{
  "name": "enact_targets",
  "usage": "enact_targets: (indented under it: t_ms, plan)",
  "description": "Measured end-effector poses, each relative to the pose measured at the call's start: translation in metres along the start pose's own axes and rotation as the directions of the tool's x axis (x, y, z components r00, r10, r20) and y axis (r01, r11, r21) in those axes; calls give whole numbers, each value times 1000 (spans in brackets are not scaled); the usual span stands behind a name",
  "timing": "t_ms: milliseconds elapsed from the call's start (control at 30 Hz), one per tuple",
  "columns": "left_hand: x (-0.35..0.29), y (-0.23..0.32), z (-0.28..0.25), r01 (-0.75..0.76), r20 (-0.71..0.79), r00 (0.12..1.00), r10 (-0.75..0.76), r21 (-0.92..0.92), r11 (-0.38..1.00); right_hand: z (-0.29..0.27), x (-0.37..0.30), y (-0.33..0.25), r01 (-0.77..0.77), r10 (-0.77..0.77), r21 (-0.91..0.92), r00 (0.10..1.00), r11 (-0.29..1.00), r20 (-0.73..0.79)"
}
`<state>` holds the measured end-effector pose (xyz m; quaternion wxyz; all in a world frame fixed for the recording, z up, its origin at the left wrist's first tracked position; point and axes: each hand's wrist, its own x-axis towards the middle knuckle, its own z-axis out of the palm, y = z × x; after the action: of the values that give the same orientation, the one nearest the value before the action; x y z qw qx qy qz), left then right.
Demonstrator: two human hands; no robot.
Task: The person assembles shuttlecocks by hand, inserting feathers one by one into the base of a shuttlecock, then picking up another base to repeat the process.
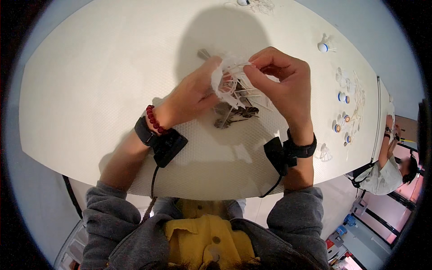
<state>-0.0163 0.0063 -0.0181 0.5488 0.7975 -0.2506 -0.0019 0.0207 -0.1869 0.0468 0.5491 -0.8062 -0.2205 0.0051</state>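
My left hand (194, 94) grips a bundle of white feathers with thin quills (231, 83) over the middle of a white table (90, 90). My right hand (281, 83) pinches the top of the same bundle from the right with thumb and forefinger. Dark brown feathers (236, 114) lie on the table just under the bundle. A red bead bracelet and a black strap with a small device sit on my left wrist; a black strap with a device sits on my right wrist.
Several small round white pieces with blue and orange rings (341, 112) and loose white feathers lie along the table's right side. One more round piece (323, 47) sits farther back. Another person (387, 168) sits past the right edge.
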Motion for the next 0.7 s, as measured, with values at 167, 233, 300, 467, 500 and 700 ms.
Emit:
enact_targets:
  t_ms: [167,233,300,467,500,700]
  plan:
    - [0,-6,0,-95,0,995,96,103,990,-8,0,-6,-120,116,76,991,990,61]
    - [-1,-3,-4,-227,-1,972,236,264,937,-14,2,-3,-211,186,348,977,913,104]
    - [-2,0,-7,-341,19,930,367,419,842,-19,4,-7,-224,236,418,971,880,24]
    - [-2,9,-12,162,-167,967,-191,-168,972,-37,7,3,-196,215,188,973,963,-88]
    - [1,5,-13,90,-219,969,-116,-125,988,-39,7,5,-197,216,187,972,962,-88]
    - [1,1,-15,84,-228,960,-164,-324,942,-40,-2,27,-125,154,-620,988,775,-6]
